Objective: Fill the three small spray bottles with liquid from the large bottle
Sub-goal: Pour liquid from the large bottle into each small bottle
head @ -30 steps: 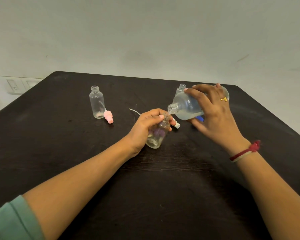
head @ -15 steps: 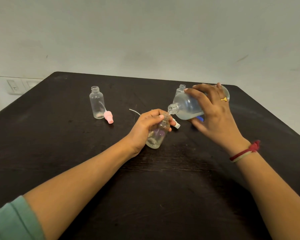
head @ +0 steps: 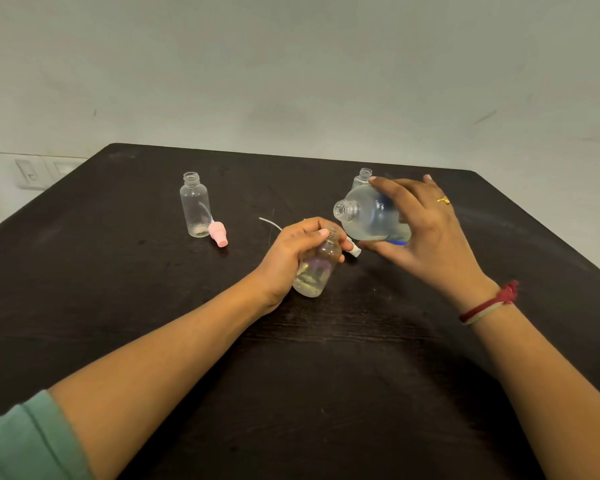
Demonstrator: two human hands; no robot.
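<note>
Two hands work above the dark table (head: 118,323). The right hand (head: 430,237) wraps its fingers round the large bottle (head: 371,216), tipped mouth-left in the air. It is smooth, part-full plastic, likely slippery, best gripped at its broad belly. The left hand (head: 288,258) curls round a tilted small spray bottle (head: 317,271) just below, which is light and probably squashy, so hold it gently.

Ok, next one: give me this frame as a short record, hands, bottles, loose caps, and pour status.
left hand: grips held small bottle, tilted, uncapped, some liquid inside
right hand: holds large bottle on its side, mouth just above the held bottle's neck, not touching
left small bottle: upright on table, uncapped
rear small bottle: behind large bottle, mostly hidden
pink spray cap: lying beside left small bottle
white spray head: on table beside held small bottle
pour: no stream visible
</note>
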